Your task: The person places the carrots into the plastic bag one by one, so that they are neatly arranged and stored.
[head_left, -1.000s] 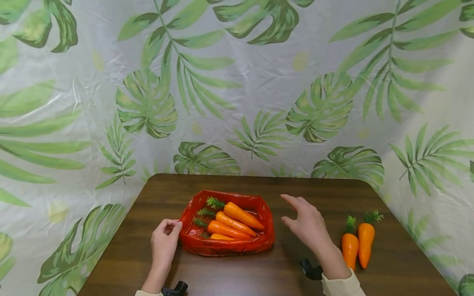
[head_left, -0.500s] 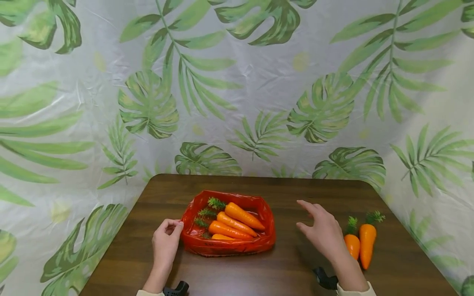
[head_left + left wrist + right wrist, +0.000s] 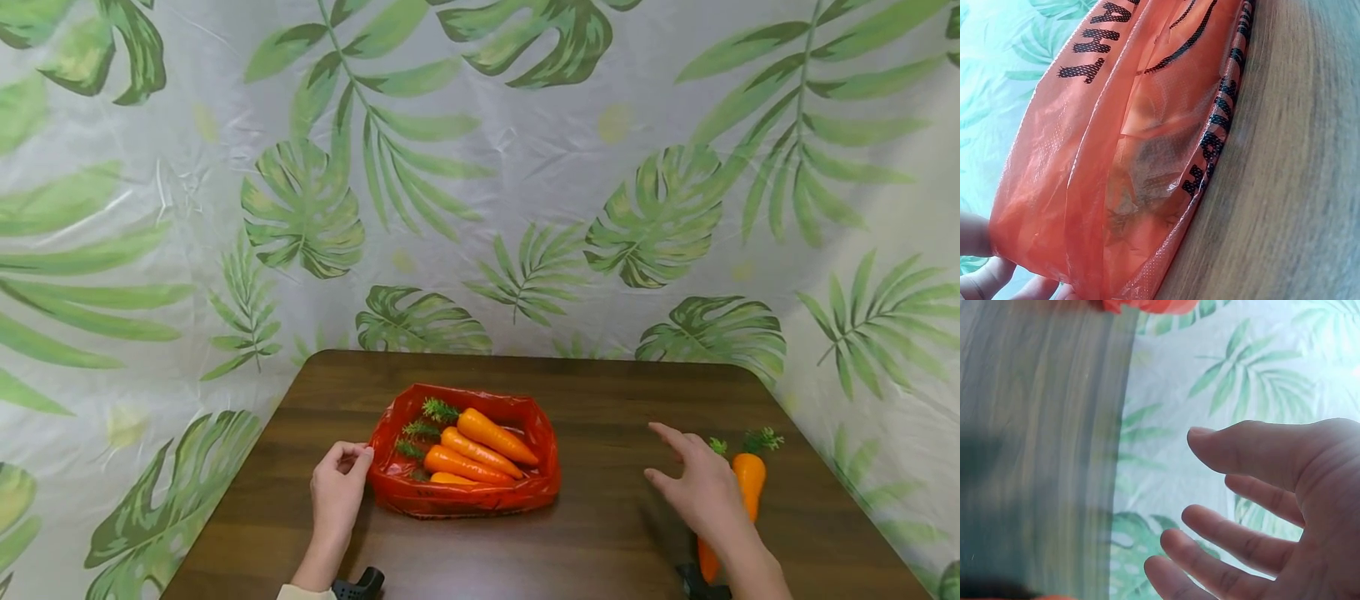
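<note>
A red plastic bag lies spread wide on the table, its mouth facing up. Several orange carrots with green leafy tops lie side by side in it. My left hand pinches the bag's left rim between thumb and fingers; in the left wrist view the fingers sit at the printed plastic's edge. Over the table's right side hovers my right hand, fingers spread and holding nothing. Beneath and beside it lie two more carrots, the right one plainer to see, the other mostly hidden by the hand.
The dark wooden table has rounded far corners. A pale curtain printed with green leaves hangs right behind it. Black straps with camera mounts sit at both wrists.
My right hand has moved right, away from the bag and over the two loose carrots, covering most of one. The left hand keeps its pinch on the bag's rim.
</note>
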`<action>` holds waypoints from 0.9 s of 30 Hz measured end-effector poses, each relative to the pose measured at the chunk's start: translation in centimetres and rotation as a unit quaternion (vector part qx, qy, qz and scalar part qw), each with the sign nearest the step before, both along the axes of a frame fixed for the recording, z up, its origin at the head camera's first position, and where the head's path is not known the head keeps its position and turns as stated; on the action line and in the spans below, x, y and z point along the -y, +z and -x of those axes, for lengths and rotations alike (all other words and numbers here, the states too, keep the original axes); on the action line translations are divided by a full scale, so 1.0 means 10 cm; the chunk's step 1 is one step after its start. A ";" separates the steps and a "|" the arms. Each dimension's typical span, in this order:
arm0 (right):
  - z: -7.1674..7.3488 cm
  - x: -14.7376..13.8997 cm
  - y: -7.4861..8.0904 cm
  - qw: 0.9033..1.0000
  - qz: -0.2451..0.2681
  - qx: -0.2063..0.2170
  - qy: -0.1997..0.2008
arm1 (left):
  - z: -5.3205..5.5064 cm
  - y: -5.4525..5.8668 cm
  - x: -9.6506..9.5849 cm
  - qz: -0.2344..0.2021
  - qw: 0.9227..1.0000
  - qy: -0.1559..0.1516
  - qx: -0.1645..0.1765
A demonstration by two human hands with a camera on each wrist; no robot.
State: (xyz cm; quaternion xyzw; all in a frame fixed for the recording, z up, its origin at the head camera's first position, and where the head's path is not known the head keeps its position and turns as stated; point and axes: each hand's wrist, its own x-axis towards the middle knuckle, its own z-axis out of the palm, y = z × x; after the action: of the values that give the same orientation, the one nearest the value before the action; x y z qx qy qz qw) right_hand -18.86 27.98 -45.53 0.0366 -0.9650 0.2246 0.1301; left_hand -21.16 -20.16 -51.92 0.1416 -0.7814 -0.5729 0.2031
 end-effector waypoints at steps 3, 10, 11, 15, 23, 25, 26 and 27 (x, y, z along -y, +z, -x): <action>-0.03 -0.09 -0.01 1.000 0.004 0.023 -0.005 | 0.01 0.00 0.01 0.001 1.000 0.001 -0.002; -0.11 -0.35 -0.06 0.997 0.004 0.077 -0.021 | 0.01 0.00 0.00 -0.005 1.000 -0.003 -0.005; -0.12 -0.38 -0.07 0.997 0.000 0.080 -0.023 | 0.01 0.00 0.00 -0.006 1.000 -0.003 -0.005; -0.15 -0.50 -0.10 0.995 -0.009 0.090 -0.028 | 0.00 0.00 -0.01 -0.007 1.000 -0.001 0.001; -0.17 -0.63 -0.17 0.996 -0.014 0.085 -0.030 | 0.00 -0.01 -0.01 -0.004 1.000 -0.002 -0.003; -0.17 -0.64 -0.20 0.996 -0.014 0.079 -0.030 | 0.01 -0.01 -0.01 -0.004 1.000 -0.002 -0.004; -0.18 -0.65 -0.22 0.996 -0.014 0.080 -0.031 | 0.01 -0.02 -0.01 -0.004 1.000 -0.002 -0.004; -0.18 -0.66 -0.23 0.996 -0.014 0.081 -0.032 | 0.02 -0.02 0.00 -0.003 1.000 -0.002 -0.004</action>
State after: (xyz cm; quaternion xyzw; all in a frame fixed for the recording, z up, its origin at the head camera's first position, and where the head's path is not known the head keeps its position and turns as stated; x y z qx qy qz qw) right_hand -17.07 34.54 -47.81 -0.0104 -0.9761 0.2092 0.0583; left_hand -21.31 -20.11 -52.13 0.1388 -0.7788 -0.5765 0.2046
